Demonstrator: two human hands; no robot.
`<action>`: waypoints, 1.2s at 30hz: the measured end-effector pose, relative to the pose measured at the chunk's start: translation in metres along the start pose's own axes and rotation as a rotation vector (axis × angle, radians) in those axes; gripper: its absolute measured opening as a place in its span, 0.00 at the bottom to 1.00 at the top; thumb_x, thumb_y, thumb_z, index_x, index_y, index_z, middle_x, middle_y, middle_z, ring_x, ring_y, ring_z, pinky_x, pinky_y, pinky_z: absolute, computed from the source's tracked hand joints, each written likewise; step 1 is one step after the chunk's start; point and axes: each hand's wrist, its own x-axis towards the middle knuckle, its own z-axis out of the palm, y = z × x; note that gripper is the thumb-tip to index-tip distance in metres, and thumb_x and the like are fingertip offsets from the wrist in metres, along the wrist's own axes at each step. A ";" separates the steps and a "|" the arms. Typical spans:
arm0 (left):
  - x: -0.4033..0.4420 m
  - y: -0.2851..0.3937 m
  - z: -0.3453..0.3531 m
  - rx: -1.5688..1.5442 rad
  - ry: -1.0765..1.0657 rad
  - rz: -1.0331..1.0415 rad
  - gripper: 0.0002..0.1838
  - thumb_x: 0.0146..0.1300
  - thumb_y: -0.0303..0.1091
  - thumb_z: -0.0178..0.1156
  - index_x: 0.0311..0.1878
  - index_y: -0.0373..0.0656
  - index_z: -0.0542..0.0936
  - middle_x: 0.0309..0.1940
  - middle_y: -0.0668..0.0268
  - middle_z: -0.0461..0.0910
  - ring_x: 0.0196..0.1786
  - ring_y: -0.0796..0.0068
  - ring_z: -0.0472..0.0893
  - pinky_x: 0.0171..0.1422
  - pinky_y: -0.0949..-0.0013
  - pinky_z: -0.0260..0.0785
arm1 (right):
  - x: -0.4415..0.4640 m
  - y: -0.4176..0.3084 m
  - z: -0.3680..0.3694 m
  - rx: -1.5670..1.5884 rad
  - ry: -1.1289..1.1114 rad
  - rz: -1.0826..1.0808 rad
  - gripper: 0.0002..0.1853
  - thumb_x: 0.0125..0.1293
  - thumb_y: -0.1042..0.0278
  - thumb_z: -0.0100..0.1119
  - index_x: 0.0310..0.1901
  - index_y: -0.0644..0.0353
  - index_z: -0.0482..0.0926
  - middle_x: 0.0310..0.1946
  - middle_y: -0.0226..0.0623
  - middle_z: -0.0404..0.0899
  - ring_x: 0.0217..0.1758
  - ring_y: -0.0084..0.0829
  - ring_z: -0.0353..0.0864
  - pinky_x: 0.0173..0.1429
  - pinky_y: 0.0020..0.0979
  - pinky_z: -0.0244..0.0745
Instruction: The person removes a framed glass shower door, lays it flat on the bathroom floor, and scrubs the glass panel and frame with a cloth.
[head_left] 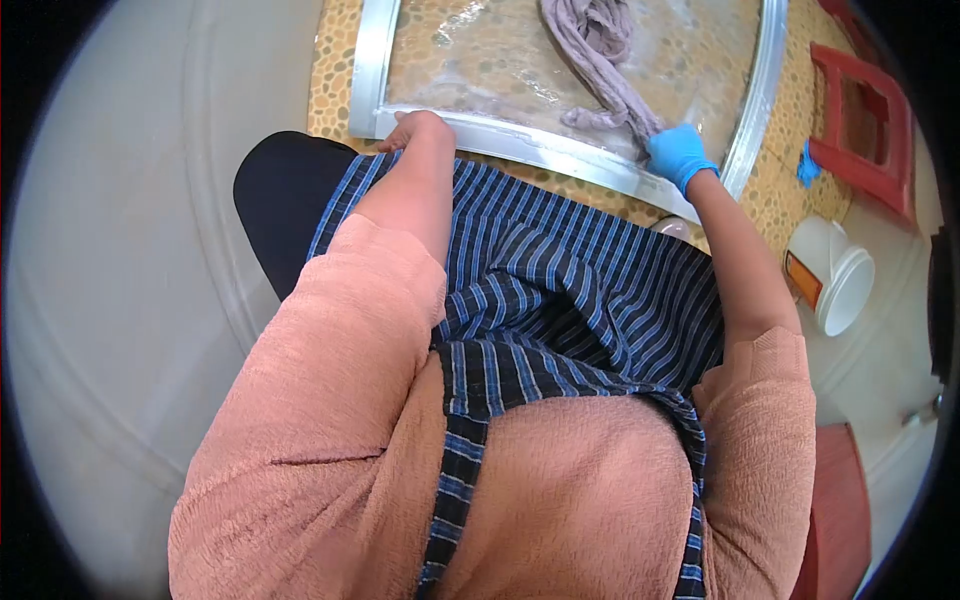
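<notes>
A silver metal frame [540, 143] around a see-through panel [480, 60] lies at the top, with wet, whitish streaks across the panel. My left hand [418, 127], bare, grips the frame near its lower left corner; its fingers are partly hidden by the wrist. In a blue glove, my right hand [678, 155] is closed around one end of a wet greyish-purple cloth [615, 85] at the lower right edge of the frame. From there the cloth stretches up over the panel, twisted and bunched at its far end.
A red plastic stool [870, 130] stands to the right, a blue glove-like piece [808, 165] beside it. Below is a white bucket [845, 285] with an orange label. Pebble-patterned floor [790, 200] surrounds the frame; a pale wall [130, 250] rises at left.
</notes>
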 end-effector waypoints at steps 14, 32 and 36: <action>-0.010 -0.002 0.027 -1.012 0.024 -0.213 0.33 0.72 0.57 0.27 0.75 0.52 0.46 0.75 0.68 0.46 0.75 0.68 0.51 0.78 0.66 0.41 | -0.011 -0.001 0.027 0.271 0.151 0.032 0.11 0.57 0.56 0.55 0.36 0.50 0.83 0.31 0.41 0.83 0.34 0.44 0.82 0.41 0.42 0.77; 0.031 0.004 0.048 -0.924 0.288 -0.208 0.31 0.72 0.53 0.32 0.71 0.44 0.52 0.70 0.55 0.56 0.68 0.54 0.64 0.69 0.55 0.60 | 0.066 -0.103 -0.036 0.344 0.467 -0.128 0.08 0.53 0.63 0.57 0.28 0.54 0.84 0.27 0.44 0.82 0.31 0.45 0.83 0.38 0.42 0.76; -0.005 0.005 0.017 -0.888 0.259 -0.255 0.30 0.72 0.52 0.32 0.72 0.47 0.52 0.70 0.57 0.58 0.67 0.54 0.65 0.70 0.55 0.61 | 0.006 -0.033 -0.005 0.242 0.146 -0.017 0.08 0.52 0.62 0.61 0.29 0.55 0.84 0.25 0.45 0.81 0.30 0.45 0.82 0.38 0.41 0.76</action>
